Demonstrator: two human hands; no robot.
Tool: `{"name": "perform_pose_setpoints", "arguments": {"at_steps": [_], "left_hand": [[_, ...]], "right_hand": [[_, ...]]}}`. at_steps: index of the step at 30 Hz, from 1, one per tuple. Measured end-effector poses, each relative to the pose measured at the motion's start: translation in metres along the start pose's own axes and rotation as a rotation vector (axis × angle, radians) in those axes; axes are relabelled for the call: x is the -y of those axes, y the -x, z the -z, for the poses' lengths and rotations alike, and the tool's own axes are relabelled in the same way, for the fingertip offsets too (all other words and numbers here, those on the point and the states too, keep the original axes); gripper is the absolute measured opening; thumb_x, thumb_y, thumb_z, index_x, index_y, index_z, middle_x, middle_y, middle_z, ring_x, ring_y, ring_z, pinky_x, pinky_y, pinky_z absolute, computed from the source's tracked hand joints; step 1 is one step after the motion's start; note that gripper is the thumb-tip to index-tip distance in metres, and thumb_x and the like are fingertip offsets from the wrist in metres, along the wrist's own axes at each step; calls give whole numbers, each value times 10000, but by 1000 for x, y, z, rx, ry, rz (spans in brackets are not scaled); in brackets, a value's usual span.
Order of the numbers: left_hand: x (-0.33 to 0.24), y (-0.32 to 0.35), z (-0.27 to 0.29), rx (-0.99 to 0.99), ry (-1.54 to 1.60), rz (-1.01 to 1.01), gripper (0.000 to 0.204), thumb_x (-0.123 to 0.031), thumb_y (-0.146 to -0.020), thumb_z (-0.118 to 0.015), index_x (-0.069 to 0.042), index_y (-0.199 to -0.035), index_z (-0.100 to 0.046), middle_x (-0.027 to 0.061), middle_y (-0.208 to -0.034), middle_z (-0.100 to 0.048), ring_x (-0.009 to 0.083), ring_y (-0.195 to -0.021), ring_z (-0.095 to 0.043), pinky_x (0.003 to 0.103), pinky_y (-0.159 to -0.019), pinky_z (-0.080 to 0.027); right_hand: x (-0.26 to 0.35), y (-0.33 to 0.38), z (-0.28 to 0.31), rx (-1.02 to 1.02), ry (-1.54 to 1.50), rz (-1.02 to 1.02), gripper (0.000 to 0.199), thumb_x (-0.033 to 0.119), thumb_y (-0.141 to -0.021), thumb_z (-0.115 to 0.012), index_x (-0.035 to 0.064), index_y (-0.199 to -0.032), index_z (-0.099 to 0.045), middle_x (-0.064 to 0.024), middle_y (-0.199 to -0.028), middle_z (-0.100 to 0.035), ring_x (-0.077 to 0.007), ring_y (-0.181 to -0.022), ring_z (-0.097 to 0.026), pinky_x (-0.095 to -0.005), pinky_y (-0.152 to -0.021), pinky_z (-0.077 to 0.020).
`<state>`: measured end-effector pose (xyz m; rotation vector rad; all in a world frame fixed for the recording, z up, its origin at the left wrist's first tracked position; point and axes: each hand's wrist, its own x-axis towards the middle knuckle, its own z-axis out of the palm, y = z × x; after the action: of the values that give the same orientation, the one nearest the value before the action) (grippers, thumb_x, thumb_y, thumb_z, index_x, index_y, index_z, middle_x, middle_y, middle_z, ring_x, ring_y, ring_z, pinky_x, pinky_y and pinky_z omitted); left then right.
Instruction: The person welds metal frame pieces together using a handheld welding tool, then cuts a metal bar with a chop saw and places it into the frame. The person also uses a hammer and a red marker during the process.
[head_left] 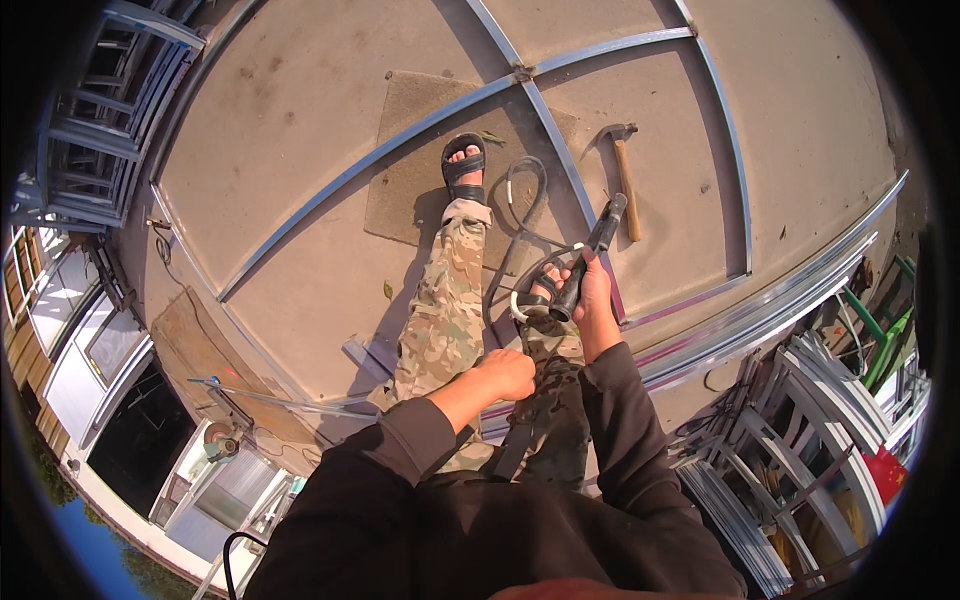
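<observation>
My right hand (592, 300) is wrapped round a black welding electrode holder (590, 258), which tilts up and to the right above my right foot. A black cable (520, 235) with white-wrapped stretches loops over the ground beside it. My left hand (508, 375) is closed in a fist near my knees; whatever it may hold is hidden. A claw hammer (627, 185) with a wooden handle lies just beyond the holder. Ahead of my feet, a frame of silvery metal bars (560, 130) lies on the ground, its bars crossing at a darkened joint.
A flat brown board (405, 160) lies under the crossing bars. Long metal profiles (770, 300) run along the right. White frames (800, 430) are stacked at lower right, more metal frames (110, 130) at upper left. A cut-off saw (218, 440) stands at lower left.
</observation>
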<state>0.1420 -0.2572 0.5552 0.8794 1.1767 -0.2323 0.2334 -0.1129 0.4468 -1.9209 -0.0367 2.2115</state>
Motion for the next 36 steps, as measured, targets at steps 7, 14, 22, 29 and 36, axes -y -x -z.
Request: {"name": "perform_pose_setpoints", "arguments": {"at_steps": [7,14,22,29,36], "left_hand": [[62,51,-77,-962,634,-49,367,-227,-844,-644,-46,-1158,-587,179,-1125,-644,373,-1061,-615,431,-926,-487],[128,50,-163,-612,838,-344,307,-246,-911,-500,-58,-1135,-595,237,-1054,-669,423,-961,-639,486,-829,-488],[221,141,-187,-1046,1147,-434,377,-348,-1016,-395,-36,-916,-579,212,-813,-601,404,-817,-588,467,-733,-436],[318,204,-184,-1386,1260,-341,377,-357,-1003,-454,-46,-968,-663,189,-791,-636,373,-788,-625,457,-722,-462],[348,193,-234,-1482,1200,164,461,-342,-912,-646,-64,-1274,-588,138,-1264,-580,333,-1199,-533,454,-1002,-424]], "right_hand": [[-79,79,-7,0,464,-54,207,264,-926,-641,64,-940,-588,-52,-720,-582,-164,-547,-581,-315,-450,-503],[-166,110,-58,131,620,-147,246,319,-945,-624,91,-998,-549,-53,-744,-567,-192,-593,-566,-351,-504,-488],[-274,157,-182,133,1033,-342,212,304,-944,-621,112,-1005,-556,-48,-755,-557,-193,-656,-581,-360,-535,-502],[-393,154,-290,354,1314,-305,260,245,-913,-664,32,-1016,-558,-57,-732,-575,-178,-568,-572,-345,-496,-508],[-500,98,-347,349,1947,-123,234,198,-893,-691,21,-755,-625,-69,-625,-581,-185,-481,-548,-353,-445,-436]]}}
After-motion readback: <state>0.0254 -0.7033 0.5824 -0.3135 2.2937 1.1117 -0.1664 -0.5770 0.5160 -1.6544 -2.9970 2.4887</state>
